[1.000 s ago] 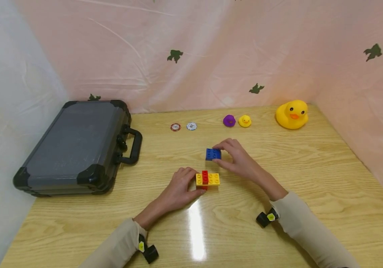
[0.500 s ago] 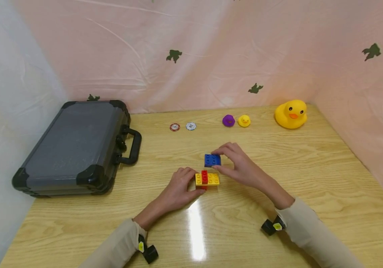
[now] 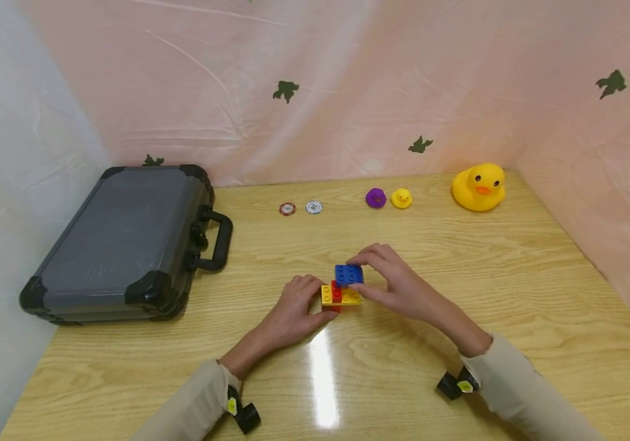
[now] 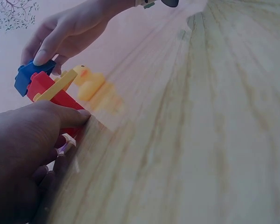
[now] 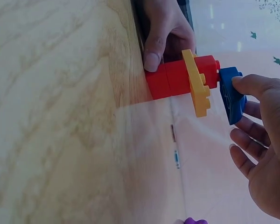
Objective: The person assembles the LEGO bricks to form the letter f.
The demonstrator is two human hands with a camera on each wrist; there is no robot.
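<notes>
My left hand (image 3: 295, 310) grips the base of a small toy-brick stack standing on the table. The stack has red bricks (image 5: 170, 78) below, a flat yellow plate (image 3: 326, 294) across them, and one narrow red brick (image 5: 206, 70) on top of the plate. Between thumb and fingers, my right hand (image 3: 394, 283) pinches a blue brick (image 3: 348, 274), studs up. In the right wrist view the blue brick sits right at the studs of the top red brick, slightly tilted. From the head view it overlaps the back right of the yellow plate.
A grey hard case (image 3: 122, 239) with a black handle (image 3: 221, 241) lies at the left. Along the back are a red-edged chip (image 3: 287, 209), a white chip (image 3: 314, 207), a purple duck (image 3: 375, 198), a small yellow duck (image 3: 401, 198) and a large yellow duck (image 3: 478, 188).
My right hand has brought the blue brick toward me, from behind the stack to over its top red brick. The left hand and the stack have stayed in place.
</notes>
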